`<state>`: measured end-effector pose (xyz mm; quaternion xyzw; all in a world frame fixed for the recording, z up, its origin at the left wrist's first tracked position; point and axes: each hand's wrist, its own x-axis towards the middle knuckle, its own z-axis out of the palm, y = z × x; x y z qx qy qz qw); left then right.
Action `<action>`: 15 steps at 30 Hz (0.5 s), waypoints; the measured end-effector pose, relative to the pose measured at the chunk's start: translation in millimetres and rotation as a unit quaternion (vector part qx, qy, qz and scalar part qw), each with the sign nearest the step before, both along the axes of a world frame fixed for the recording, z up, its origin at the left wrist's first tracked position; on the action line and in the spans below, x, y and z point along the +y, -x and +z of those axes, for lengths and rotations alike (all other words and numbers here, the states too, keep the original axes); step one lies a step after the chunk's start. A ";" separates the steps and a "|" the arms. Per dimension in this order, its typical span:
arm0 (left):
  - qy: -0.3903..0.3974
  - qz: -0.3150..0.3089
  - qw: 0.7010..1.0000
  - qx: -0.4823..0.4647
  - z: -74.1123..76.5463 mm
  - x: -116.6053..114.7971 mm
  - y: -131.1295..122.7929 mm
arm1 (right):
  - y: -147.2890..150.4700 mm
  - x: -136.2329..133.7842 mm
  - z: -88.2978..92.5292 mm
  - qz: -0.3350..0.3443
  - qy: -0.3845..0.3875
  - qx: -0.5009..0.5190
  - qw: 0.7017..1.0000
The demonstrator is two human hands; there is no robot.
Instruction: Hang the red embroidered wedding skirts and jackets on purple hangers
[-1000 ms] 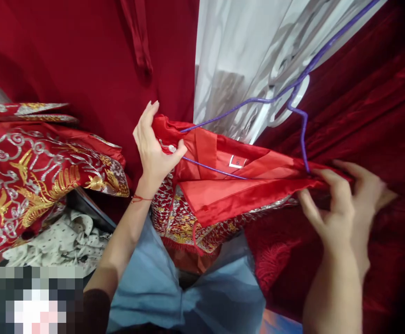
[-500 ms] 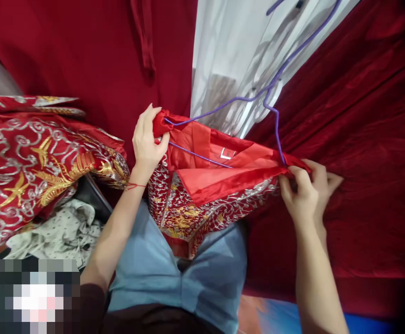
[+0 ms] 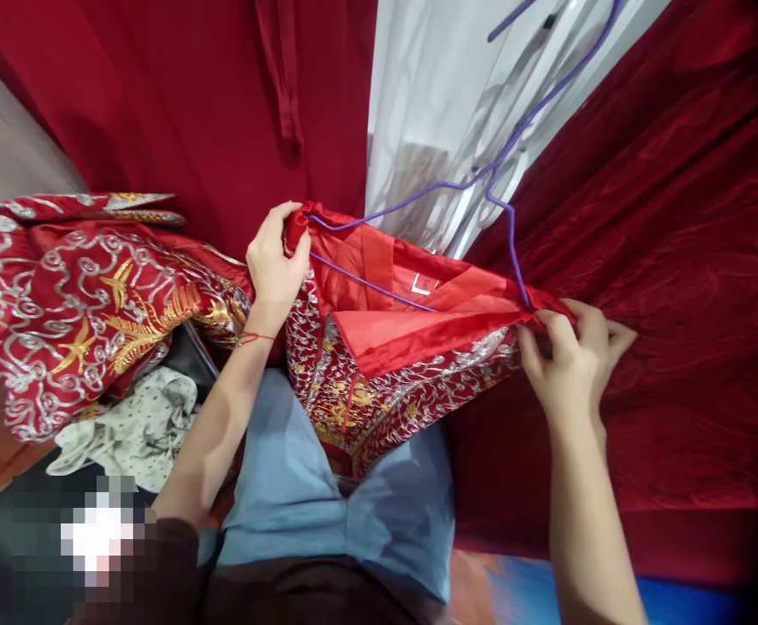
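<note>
A red garment [image 3: 392,373] with silver and gold embroidery and a plain red lining hangs in front of me on a purple wire hanger [image 3: 483,187]. My left hand [image 3: 278,265] is closed on the garment's left shoulder, where the hanger's end sits inside the cloth. My right hand [image 3: 570,360] pinches the right shoulder at the hanger's other end. The garment's lower part drapes over my lap in light blue trousers [image 3: 326,512].
A second embroidered red garment [image 3: 92,304] lies heaped at the left over a spotted white cloth [image 3: 137,430]. Red curtains [image 3: 665,217] hang on both sides, with a sheer white curtain [image 3: 431,104] between them. A blurred patch covers the lower left.
Both hands have drawn closer in with the garment, the right one moving left. My left fingers have curled from open onto the shoulder. The view has shifted right.
</note>
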<state>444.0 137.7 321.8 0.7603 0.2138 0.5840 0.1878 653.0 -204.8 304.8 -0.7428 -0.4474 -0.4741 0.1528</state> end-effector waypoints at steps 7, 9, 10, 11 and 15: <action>0.103 -0.034 0.993 -0.048 7.2 -6.5 10.1 | 2.7 1.7 3.3 -0.012 -0.001 0.050 0.999; 0.117 -0.034 0.991 -0.058 9.9 -2.6 11.2 | 0.9 -2.2 6.9 0.003 0.008 0.055 0.998; 0.124 -0.035 0.990 -0.060 11.3 0.7 11.0 | -0.2 -4.6 9.2 0.009 0.011 0.056 0.998; 0.132 -0.038 0.989 -0.059 12.9 4.5 10.2 | -1.3 -7.0 11.7 0.011 0.012 0.057 0.998; 0.212 -0.100 0.970 -0.063 20.3 20.3 0.7 | -4.0 -12.6 23.3 0.008 -0.006 0.073 0.997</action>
